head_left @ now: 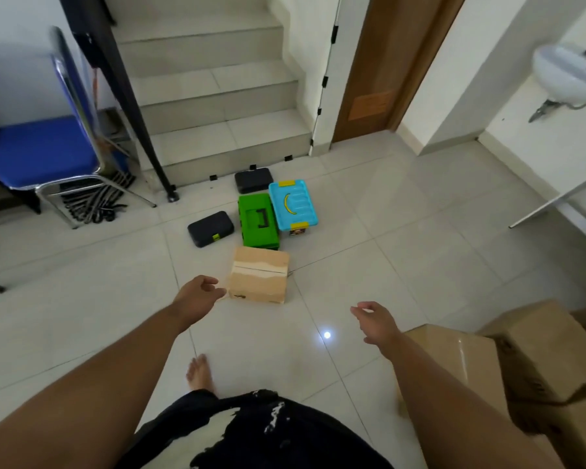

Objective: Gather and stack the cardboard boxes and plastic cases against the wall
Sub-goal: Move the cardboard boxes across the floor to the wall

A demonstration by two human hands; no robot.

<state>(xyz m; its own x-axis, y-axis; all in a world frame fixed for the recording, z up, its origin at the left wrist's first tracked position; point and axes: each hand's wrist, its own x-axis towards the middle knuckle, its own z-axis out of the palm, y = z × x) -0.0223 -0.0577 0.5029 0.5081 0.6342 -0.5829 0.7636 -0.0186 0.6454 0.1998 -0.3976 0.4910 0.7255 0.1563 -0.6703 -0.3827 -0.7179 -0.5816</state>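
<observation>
Glossy pale tiled floor [403, 231], grey stairs [210, 96], blue chair [44, 154], wooden door [383, 62], white walls [460, 69].

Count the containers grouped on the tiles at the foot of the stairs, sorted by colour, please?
Black flat plastic cases: 2
Green plastic toolbox with a black handle: 1
Blue-lidded plastic tub with yellow clips: 1
Tan cardboard box, taped shut: 1
Total: 5

- The single head-worn, wide-angle camera looked forward and down at the tiled floor [403, 231].
- It faced the stairs [210, 96], far off along the top edge.
- The left hand [197, 296] and right hand [376, 321] were nearest, low in view.
</observation>
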